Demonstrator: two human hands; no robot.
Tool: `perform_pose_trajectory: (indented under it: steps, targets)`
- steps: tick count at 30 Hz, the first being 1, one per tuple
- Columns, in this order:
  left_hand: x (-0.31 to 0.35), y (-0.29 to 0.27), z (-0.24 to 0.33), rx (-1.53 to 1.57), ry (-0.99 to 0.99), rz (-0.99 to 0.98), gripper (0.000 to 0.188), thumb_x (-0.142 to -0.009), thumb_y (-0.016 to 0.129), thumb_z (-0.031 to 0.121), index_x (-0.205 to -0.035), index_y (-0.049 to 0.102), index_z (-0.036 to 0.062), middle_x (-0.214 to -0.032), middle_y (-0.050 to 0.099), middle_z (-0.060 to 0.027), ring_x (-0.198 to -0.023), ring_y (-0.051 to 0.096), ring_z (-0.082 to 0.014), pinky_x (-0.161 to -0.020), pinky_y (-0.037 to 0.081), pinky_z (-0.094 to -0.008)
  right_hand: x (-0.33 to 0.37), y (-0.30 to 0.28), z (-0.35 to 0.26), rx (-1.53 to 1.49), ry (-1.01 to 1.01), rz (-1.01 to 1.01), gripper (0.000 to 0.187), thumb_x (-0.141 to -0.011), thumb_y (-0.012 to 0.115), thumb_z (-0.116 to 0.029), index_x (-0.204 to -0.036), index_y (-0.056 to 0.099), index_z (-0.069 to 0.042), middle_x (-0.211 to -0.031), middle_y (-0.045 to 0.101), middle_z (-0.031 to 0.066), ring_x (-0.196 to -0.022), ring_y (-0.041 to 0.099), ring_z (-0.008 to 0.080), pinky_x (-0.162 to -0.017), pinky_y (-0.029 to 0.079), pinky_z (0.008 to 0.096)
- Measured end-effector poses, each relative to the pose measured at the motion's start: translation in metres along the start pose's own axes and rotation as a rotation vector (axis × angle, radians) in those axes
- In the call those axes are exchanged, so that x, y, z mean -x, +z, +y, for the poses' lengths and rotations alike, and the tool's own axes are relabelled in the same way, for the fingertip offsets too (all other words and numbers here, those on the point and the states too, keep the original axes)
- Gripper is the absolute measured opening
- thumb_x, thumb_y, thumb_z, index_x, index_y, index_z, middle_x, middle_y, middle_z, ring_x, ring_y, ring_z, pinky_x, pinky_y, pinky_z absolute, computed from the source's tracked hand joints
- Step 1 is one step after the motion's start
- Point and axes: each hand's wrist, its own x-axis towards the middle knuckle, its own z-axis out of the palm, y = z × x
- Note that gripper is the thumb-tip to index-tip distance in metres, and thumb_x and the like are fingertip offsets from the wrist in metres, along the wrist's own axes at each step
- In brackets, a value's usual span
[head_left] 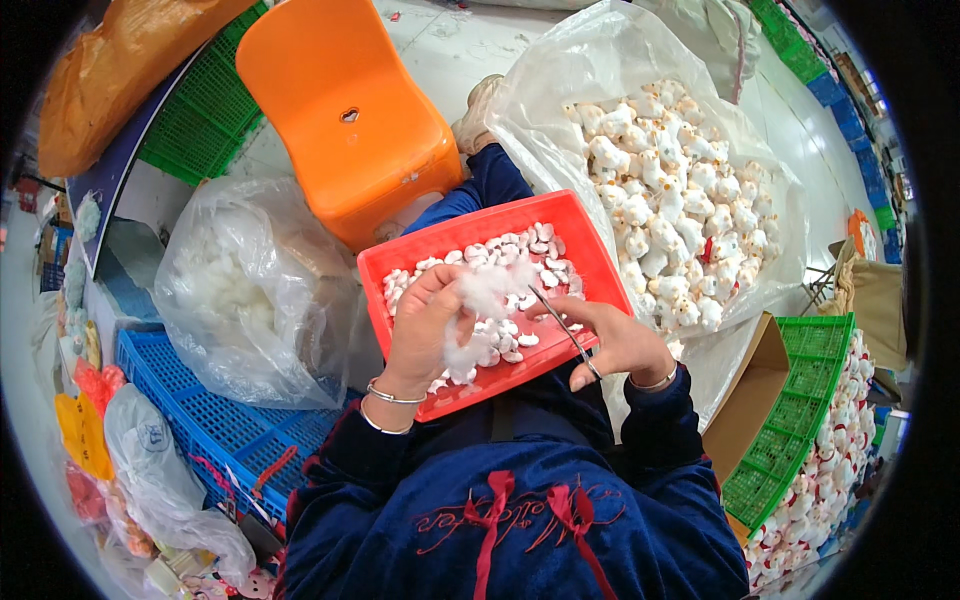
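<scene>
Surroundings: bags, crates, chair

Moulded orange plastic chair [345, 110] at top centre; green plastic lattice crate [205, 115] to its left w/ a bulging orange plastic sack [125, 65] above it. Clear plastic bag of white fluffy stuffing [250, 285] sits left, partly over a blue plastic lattice crate [215, 425]. Right: big clear plastic bag of small white stuffed toy figures [665, 210]; lower right, green plastic crate holding more white figures [800, 440] beside an open brown cardboard box [745, 395].
</scene>
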Motion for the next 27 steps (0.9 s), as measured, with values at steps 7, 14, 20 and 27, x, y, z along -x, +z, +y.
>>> perform_pose_trajectory:
  steps: [7, 14, 20, 27]
  targets:
    - [-0.001, -0.006, -0.005, -0.081, -0.03, 0.025, 0.014, -0.104, 0.059, 0.016, -0.111, 0.062, 0.005, -0.083, 0.065, -0.003, -0.061, 0.054, -0.0067, -0.054, 0.045, -0.0211, 0.008, -0.012, -0.024, -0.004, 0.058, -0.019, 0.051, -0.072, 0.095, -0.029, -0.109, 0.075, 0.0, -0.099, 0.075, 0.0085, -0.095, 0.068, 0.0163, -0.087, 0.052, 0.0325]
    - [-0.007, 0.009, -0.013, 0.151, -0.027, 0.164, 0.014, -0.106, 0.055, 0.012, -0.115, 0.062, 0.0039, -0.083, 0.065, -0.005, -0.063, 0.058, -0.0098, -0.058, 0.05, -0.0245, -0.001, 0.011, -0.037, -0.04, 0.008, -0.353, 0.041, -0.08, 0.09, -0.029, -0.106, 0.075, 0.0, -0.082, 0.068, 0.0089, -0.075, 0.063, 0.0188, -0.069, 0.049, 0.0353]
    - [-0.007, -0.004, -0.009, 0.095, -0.026, 0.078, 0.013, -0.105, 0.058, 0.012, -0.112, 0.064, 0.003, -0.084, 0.066, -0.0057, -0.057, 0.054, -0.0086, -0.052, 0.047, -0.0247, 0.0, 0.029, -0.026, 0.497, 0.119, -0.006, 0.045, -0.078, 0.085, -0.038, -0.1, 0.07, -0.002, -0.081, 0.069, 0.0139, -0.077, 0.067, 0.037, -0.07, 0.053, 0.0448]
    - [0.0, 0.003, -0.003, -0.285, -0.038, 0.09, 0.011, -0.1, 0.067, 0.011, -0.107, 0.067, 0.0024, -0.088, 0.068, -0.0018, -0.067, 0.054, -0.0037, -0.062, 0.046, -0.0193, 0.007, 0.008, -0.091, 0.981, -0.045, 0.344, 0.063, -0.064, 0.09, -0.021, -0.121, 0.067, -0.008, -0.114, 0.062, 0.0102, -0.118, 0.054, 0.0325, -0.1, 0.044, 0.045]
